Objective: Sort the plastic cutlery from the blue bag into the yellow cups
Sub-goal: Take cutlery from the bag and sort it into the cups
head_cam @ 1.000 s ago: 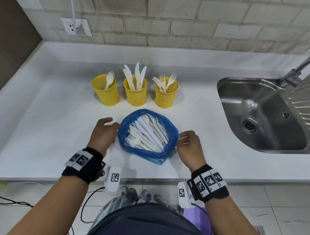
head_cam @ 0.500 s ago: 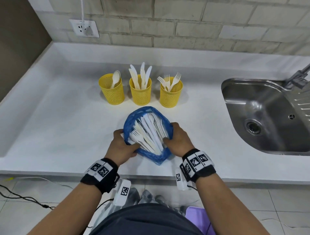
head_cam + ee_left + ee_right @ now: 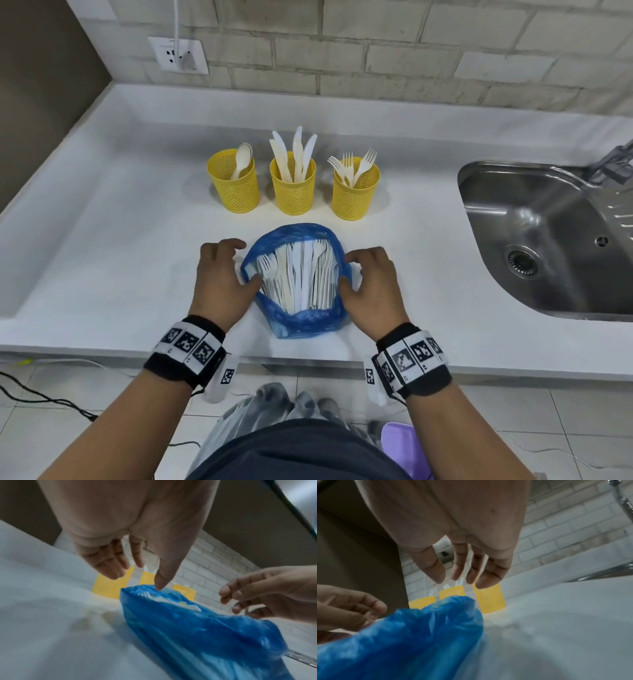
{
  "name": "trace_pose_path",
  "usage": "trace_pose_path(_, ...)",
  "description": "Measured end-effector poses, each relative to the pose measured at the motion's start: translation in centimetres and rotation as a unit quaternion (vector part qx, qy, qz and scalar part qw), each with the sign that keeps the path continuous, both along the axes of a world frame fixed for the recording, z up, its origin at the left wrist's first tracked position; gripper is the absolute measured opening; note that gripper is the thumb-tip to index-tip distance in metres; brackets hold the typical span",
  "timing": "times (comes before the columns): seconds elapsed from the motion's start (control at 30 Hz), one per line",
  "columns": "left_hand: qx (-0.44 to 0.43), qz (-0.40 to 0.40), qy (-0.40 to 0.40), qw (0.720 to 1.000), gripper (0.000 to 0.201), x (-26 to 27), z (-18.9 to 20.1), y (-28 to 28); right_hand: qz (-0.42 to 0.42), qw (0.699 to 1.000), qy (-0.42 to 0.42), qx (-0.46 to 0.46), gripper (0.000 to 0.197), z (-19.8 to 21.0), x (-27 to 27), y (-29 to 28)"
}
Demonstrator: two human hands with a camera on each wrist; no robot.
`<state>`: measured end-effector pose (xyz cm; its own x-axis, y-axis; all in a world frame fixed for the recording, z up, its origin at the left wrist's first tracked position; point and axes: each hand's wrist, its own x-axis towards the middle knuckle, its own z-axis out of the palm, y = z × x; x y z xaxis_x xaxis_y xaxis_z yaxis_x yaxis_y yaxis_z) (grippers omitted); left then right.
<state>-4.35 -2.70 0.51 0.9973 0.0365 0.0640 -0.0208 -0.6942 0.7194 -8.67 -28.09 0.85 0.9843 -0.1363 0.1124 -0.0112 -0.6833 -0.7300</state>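
An open blue bag (image 3: 301, 322) full of white plastic cutlery (image 3: 298, 274) lies on the white counter (image 3: 102, 240) near its front edge. My left hand (image 3: 236, 266) is at the bag's left side, fingers relaxed, thumb tip touching the rim (image 3: 158, 588). My right hand (image 3: 356, 270) is at the right side, fingers loosely bent and holding nothing (image 3: 462, 580). Behind the bag stand three yellow mesh cups: the left cup (image 3: 234, 192) holds a spoon, the middle cup (image 3: 293, 195) knives, the right cup (image 3: 354, 198) forks.
A steel sink (image 3: 548, 246) with a tap (image 3: 613, 161) is set into the counter at the right. A wall socket (image 3: 178, 54) with a plugged cable sits on the brick wall. Cables (image 3: 41, 397) and a purple object (image 3: 404, 442) lie on the floor below.
Half a second ago both hands squeezed the bag together at its near end. They have let go and moved apart to the bag's sides, and the bag now lies straight.
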Motion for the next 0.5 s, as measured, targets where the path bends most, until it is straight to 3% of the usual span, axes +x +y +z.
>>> trace_pose_path(0.07, 0.000, -0.088, -0.037, 0.995, 0.032, -0.5, 0.7, -0.2, 0.057, 0.998, -0.031, -0.026, 0.017, 0.9, 0.2, 0.8)
trace_pose_path(0.13, 0.014, -0.198, 0.017, 0.980, 0.015, -1.2, 1.2, -0.6, 0.123, 0.990, -0.006, -0.065, 0.009, 1.3, 0.3, 1.7)
trace_pose_path(0.23, 0.136, -0.289, 0.070, 0.945, 0.030, -1.6, 0.7, -0.1, 0.164, 0.975, 0.080, -0.131, 0.022, 0.7, 0.5, 2.4)
trace_pose_path(0.4, 0.288, -0.302, 0.077, 0.905, 0.046, -1.2, 0.4, 0.9, 0.129, 0.958, 0.160, -0.198, 0.019, 0.6, 1.0, 2.7)
trace_pose_path(0.5, 0.290, -0.227, 0.135, 0.920, 0.052, -0.2, 0.3, 1.0, 0.113, 0.952, 0.179, -0.223, 0.015, 1.6, 1.6, 3.6)
